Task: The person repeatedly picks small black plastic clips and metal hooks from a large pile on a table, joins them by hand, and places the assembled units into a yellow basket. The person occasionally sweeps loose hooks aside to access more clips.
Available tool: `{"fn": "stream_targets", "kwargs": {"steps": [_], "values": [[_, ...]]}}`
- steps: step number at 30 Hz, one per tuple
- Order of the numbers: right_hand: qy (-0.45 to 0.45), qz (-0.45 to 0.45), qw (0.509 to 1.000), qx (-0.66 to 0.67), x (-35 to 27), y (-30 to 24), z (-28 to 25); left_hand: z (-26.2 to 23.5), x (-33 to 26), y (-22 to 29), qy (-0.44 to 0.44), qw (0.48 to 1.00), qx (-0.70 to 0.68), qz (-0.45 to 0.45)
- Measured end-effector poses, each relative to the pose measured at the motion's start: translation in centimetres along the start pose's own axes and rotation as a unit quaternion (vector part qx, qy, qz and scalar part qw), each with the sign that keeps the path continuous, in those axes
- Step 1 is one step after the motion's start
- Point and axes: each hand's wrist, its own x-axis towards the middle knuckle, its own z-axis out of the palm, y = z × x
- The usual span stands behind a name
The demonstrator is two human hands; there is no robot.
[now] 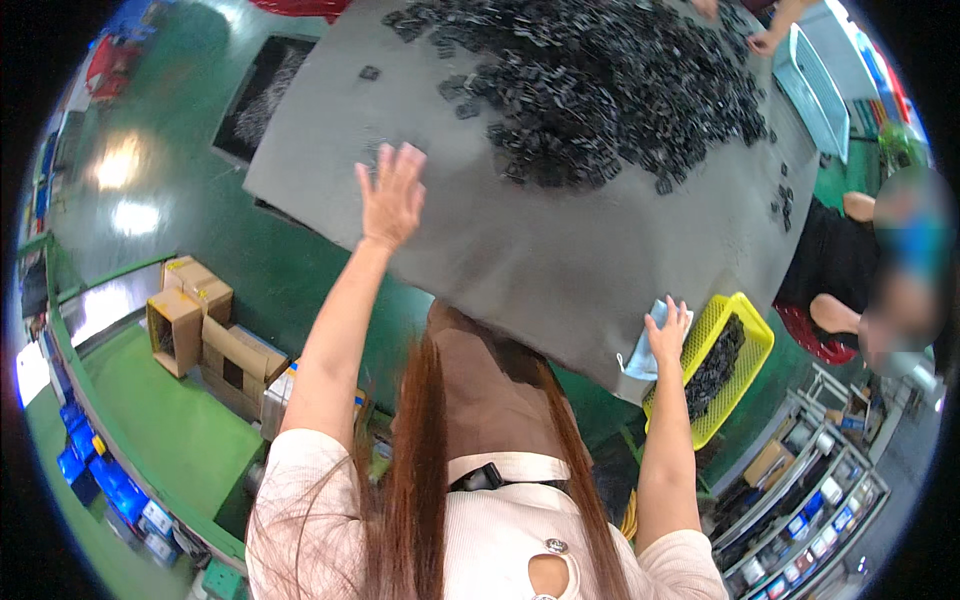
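My left hand is over the left side of the grey tabletop, fingers spread and slightly blurred, holding nothing. Close to the table's near right corner, my right hand has its fingers apart beside a light-blue face mask; whether it touches the mask I cannot tell. A yellow basket holding small black parts stands just right of that hand. Across the far half of the table spreads a big pile of small black plastic pieces. One loose piece lies apart at the left.
A co-worker's hand is by the pile at the far right, near a pale-blue basket. Another person sits at the right. Cardboard boxes stand on the left, and a dark tray is beyond the table's left edge.
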Motion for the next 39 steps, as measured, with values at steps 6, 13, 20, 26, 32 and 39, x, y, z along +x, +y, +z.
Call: {"fn": "stream_targets", "kwargs": {"steps": [6,13,20,26,32,39], "values": [[0.009,0.036,0.999,0.031,-2.3,-2.6,-0.4,0.2,-5.8,-1.7,-0.143,0.974,-0.026,0.174],[0.001,0.070,0.997,0.022,-5.0,-11.4,-1.7,1.3,3.8,-8.6,-0.137,0.968,-0.072,0.199],[-0.002,0.041,0.998,0.056,-6.4,-22.0,0.4,1.6,9.2,-20.2,-0.103,0.992,-0.022,0.067],[-0.011,0.025,0.994,0.102,-4.1,-31.1,-0.6,1.7,10.5,-35.4,-0.099,0.986,0.129,-0.041],[0.143,-0.032,0.980,0.131,5.4,-36.7,-4.0,-1.6,11.0,-38.0,-0.022,0.990,0.093,-0.103],[0.221,-0.084,0.971,0.031,13.7,-36.9,-5.7,-3.4,10.9,-24.7,0.016,0.995,-0.098,0.017]]}}
